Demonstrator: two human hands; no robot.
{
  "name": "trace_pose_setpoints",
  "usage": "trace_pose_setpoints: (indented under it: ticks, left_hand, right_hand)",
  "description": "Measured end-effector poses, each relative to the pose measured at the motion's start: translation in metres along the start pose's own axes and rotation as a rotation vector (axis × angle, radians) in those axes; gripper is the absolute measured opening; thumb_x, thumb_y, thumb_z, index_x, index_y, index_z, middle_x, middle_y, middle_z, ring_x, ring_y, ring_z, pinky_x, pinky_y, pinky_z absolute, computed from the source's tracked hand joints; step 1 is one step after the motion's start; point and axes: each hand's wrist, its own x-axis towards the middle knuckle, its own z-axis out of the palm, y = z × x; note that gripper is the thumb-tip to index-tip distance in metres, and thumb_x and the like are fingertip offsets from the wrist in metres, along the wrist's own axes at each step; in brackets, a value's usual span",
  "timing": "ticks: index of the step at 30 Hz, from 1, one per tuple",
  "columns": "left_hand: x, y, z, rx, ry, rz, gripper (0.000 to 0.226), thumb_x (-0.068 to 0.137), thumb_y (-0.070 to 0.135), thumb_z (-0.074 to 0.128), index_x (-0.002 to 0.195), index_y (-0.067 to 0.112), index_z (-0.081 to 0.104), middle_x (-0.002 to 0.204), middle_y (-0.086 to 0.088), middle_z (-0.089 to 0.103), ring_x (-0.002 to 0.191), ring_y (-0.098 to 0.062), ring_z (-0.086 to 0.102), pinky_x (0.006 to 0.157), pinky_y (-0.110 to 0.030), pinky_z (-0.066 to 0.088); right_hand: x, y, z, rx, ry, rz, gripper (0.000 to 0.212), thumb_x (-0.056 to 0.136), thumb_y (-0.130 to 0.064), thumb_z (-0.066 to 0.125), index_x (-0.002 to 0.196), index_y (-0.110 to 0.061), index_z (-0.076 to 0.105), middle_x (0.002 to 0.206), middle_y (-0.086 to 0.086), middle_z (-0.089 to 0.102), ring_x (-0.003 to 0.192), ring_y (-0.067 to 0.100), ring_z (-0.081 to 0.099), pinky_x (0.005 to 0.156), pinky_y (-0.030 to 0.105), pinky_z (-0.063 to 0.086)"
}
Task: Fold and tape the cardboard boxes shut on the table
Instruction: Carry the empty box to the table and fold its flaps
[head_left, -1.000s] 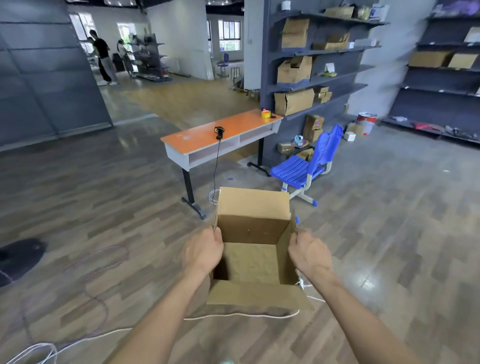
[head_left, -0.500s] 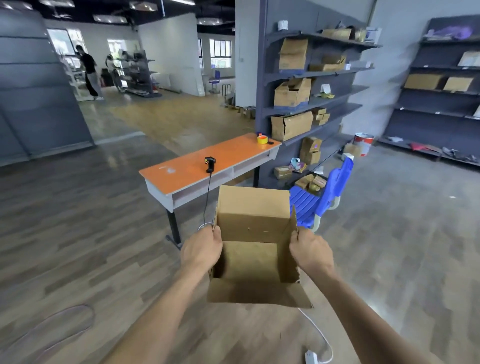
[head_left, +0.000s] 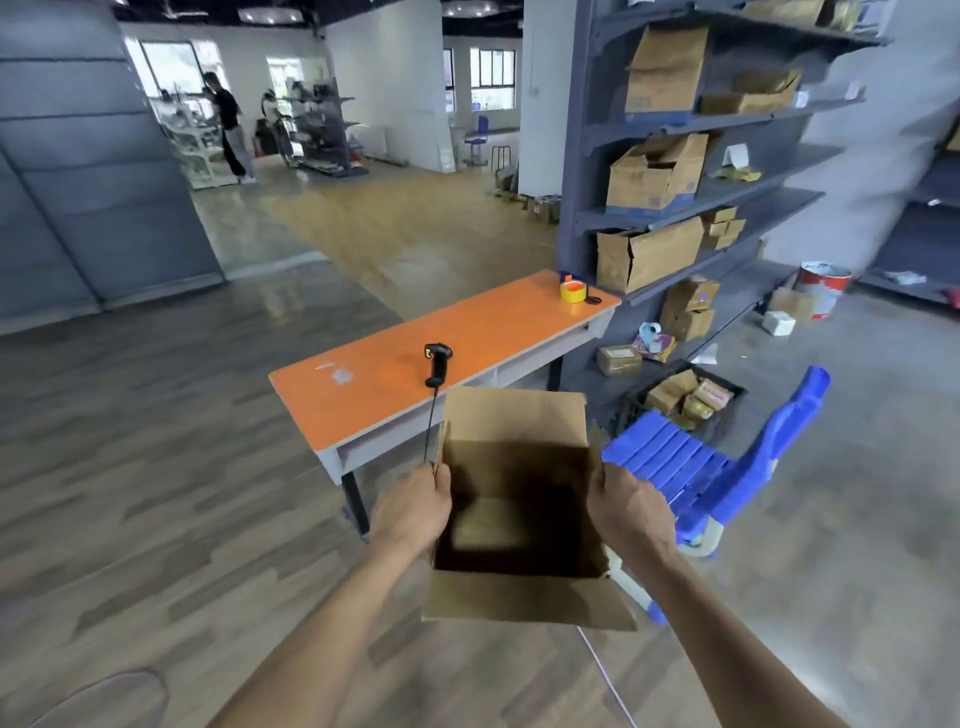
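While the box (head_left: 519, 597) hangs in the air just short of the desk (head_left: 498, 332), open side up with its flaps unfolded, the left hand (head_left: 413, 512) and right hand (head_left: 631, 512) each have a closed grip on a side wall at its rim; setting it flat on the bare orange top before folding would likely go best; the scanner (head_left: 437, 364) and its cord lie near the front edge, probably in the way; the tape roll (head_left: 573, 291) sits at the far end; a blue chair (head_left: 727, 467) crowds the right.
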Motion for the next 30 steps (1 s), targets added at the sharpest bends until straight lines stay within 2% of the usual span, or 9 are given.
trace_pose_setpoints:
  ticks: [3,7,11,13,17,21,24,28,30]
  left_hand:
    - [0.056,0.02,0.001,-0.001,0.013,0.007,0.043,0.109,0.043,0.026,0.078,0.022,0.045,0.078,0.0,0.056,0.085,-0.027,0.061,0.081,-0.041,0.052]
    - [0.122,0.042,0.004,0.01,0.019,-0.002,0.035,0.108,0.044,0.032,0.082,0.024,0.043,0.078,0.006,0.052,0.083,-0.023,0.057,0.075,-0.038,0.049]
    - [0.191,0.058,0.005,0.011,-0.047,-0.014,0.021,0.103,0.038,0.051,0.102,0.017,0.051,0.097,-0.002,0.062,0.093,-0.027,0.059,0.076,-0.037,0.048]
    - [0.23,0.064,0.004,0.012,-0.07,-0.01,0.02,0.101,0.034,0.053,0.107,0.015,0.054,0.103,-0.006,0.065,0.097,-0.031,0.062,0.079,-0.038,0.05]
    - [0.317,0.079,-0.002,-0.015,-0.053,0.042,0.021,0.104,0.031,0.045,0.104,0.012,0.052,0.095,-0.007,0.061,0.086,-0.029,0.056,0.074,-0.038,0.045]
    - [0.407,0.098,-0.012,-0.054,-0.059,0.092,0.023,0.106,0.031,0.043,0.104,0.009,0.049,0.097,-0.012,0.06,0.095,-0.036,0.06,0.074,-0.04,0.043]
    - [0.463,0.107,-0.02,-0.083,-0.06,0.109,0.023,0.106,0.032,0.043,0.099,0.01,0.048,0.091,-0.01,0.057,0.092,-0.035,0.06,0.07,-0.04,0.039]
    - [0.515,0.108,-0.024,-0.109,-0.05,0.099,0.027,0.106,0.032,0.042,0.085,0.015,0.041,0.081,-0.005,0.05,0.074,-0.026,0.052,0.061,-0.039,0.031]
    - [0.536,0.106,-0.023,-0.128,-0.056,0.088,0.028,0.107,0.033,0.042,0.087,0.014,0.042,0.086,-0.013,0.054,0.082,-0.033,0.058,0.061,-0.04,0.033]
  right_hand:
    - [0.063,-0.008,-0.001,0.007,0.011,-0.037,0.036,0.106,-0.034,0.034,0.101,-0.009,0.06,0.1,0.02,0.069,0.086,0.039,0.061,0.066,0.038,0.037]
    - [0.133,-0.016,-0.001,0.007,0.034,-0.07,0.036,0.106,-0.035,0.035,0.1,-0.009,0.059,0.098,0.021,0.069,0.09,0.042,0.064,0.066,0.039,0.041]
    - [0.201,-0.027,0.005,-0.004,0.037,-0.075,0.034,0.106,-0.035,0.035,0.093,-0.011,0.054,0.097,0.019,0.068,0.089,0.042,0.062,0.065,0.037,0.038]
    - [0.235,-0.035,0.011,-0.002,0.053,-0.089,0.032,0.106,-0.035,0.034,0.085,-0.014,0.047,0.092,0.018,0.068,0.083,0.04,0.062,0.062,0.036,0.037]
    - [0.313,-0.058,0.022,-0.002,0.116,-0.093,0.032,0.105,-0.032,0.037,0.079,-0.015,0.045,0.088,0.018,0.069,0.084,0.042,0.063,0.063,0.038,0.039]
    - [0.393,-0.087,0.028,-0.057,0.155,-0.048,0.036,0.106,-0.035,0.035,0.094,-0.012,0.06,0.096,0.017,0.072,0.092,0.042,0.067,0.065,0.037,0.039]
    - [0.445,-0.106,0.029,-0.065,0.181,-0.049,0.036,0.106,-0.036,0.035,0.1,-0.011,0.061,0.1,0.019,0.072,0.095,0.042,0.067,0.066,0.037,0.037]
    - [0.495,-0.126,0.036,-0.058,0.166,-0.069,0.036,0.106,-0.036,0.035,0.105,-0.01,0.06,0.103,0.02,0.071,0.096,0.043,0.066,0.067,0.037,0.037]
    - [0.516,-0.136,0.042,-0.058,0.165,-0.084,0.035,0.106,-0.035,0.035,0.107,-0.011,0.061,0.104,0.02,0.071,0.096,0.043,0.066,0.067,0.037,0.038]
